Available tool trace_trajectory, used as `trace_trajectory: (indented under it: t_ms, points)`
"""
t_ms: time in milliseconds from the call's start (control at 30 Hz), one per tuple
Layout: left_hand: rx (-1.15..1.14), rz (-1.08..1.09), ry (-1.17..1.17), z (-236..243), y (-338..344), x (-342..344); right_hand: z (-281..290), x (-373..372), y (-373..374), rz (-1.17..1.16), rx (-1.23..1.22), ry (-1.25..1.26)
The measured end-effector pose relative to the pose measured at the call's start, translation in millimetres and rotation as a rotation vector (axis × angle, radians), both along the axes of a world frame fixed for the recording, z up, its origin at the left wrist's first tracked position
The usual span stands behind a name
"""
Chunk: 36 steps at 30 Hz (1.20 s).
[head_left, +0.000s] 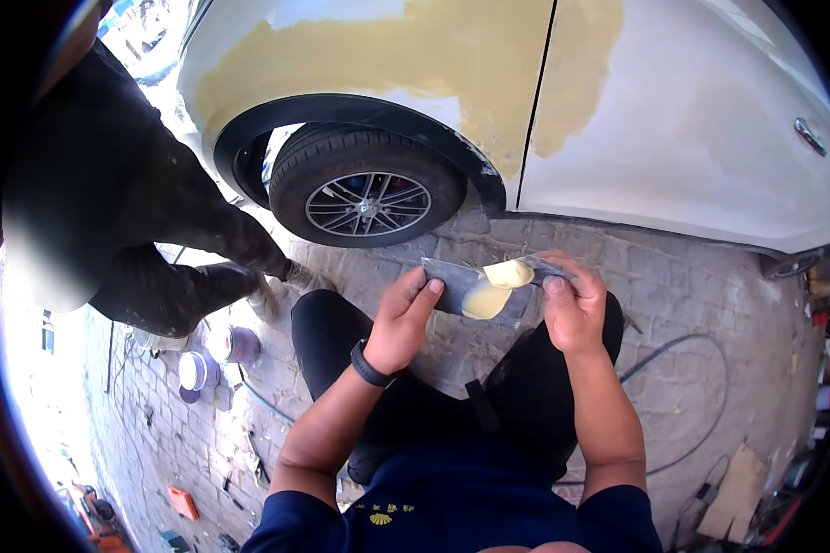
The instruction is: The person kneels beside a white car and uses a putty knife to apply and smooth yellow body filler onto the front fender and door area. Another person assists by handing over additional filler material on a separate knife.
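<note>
My left hand (pixel 402 318) grips the left end of a flat grey putty board (pixel 449 282), thumb on top. A smear of pale yellow putty (pixel 485 302) lies across the middle of the board. In my right hand (pixel 576 311) is a putty scraper (pixel 548 269), pinched between thumb and fingers. A thick lump of the same putty (pixel 508 274) sits on the scraper's left end, above the right part of the board. Both tools are over my knees. In front stands a white car whose fender (pixel 360 60) and door (pixel 673 120) bear broad tan filler patches.
The car's front wheel (pixel 369 205) is just ahead. A person in dark clothes (pixel 148 194) stands close on the left, near some cans (pixel 233 345). A hose (pixel 724 369) curves over the brick paving at right, with cardboard (pixel 736 488) beyond. An orange case (pixel 183 503) lies lower left.
</note>
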<state>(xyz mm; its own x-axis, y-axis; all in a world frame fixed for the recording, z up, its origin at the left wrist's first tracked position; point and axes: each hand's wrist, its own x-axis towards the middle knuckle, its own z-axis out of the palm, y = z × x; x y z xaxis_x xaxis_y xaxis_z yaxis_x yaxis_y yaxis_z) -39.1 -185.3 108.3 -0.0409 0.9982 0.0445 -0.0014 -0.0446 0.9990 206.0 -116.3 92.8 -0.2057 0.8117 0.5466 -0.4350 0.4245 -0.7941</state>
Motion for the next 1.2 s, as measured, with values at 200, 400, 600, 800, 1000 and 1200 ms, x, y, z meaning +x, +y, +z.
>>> trace_trajectory:
  t_ms: [200, 400, 600, 800, 1000, 1200]
  points:
    - [0.053, 0.062, -0.109, 2, 2, -1, 36, 9, 8, 0.084, 0.087, -0.584]
    - [0.070, 0.195, -0.213, -1, 14, -11, 9, 28, 10, -0.094, -0.240, -0.477]
    - [0.103, 0.118, -0.075, -11, 5, 0, -17, -8, 4, -0.093, -0.560, 0.031]
    - [0.100, -0.061, 0.267, 21, 0, -5, -21, -24, -3, 0.050, -0.682, -0.003]
    - [0.117, -0.159, 0.365, 31, -5, -6, -7, -31, -3, 0.029, -0.599, -0.082]
    - [0.086, -0.252, 0.387, -1, -20, -5, 38, -19, -11, -0.097, -0.114, -0.153]
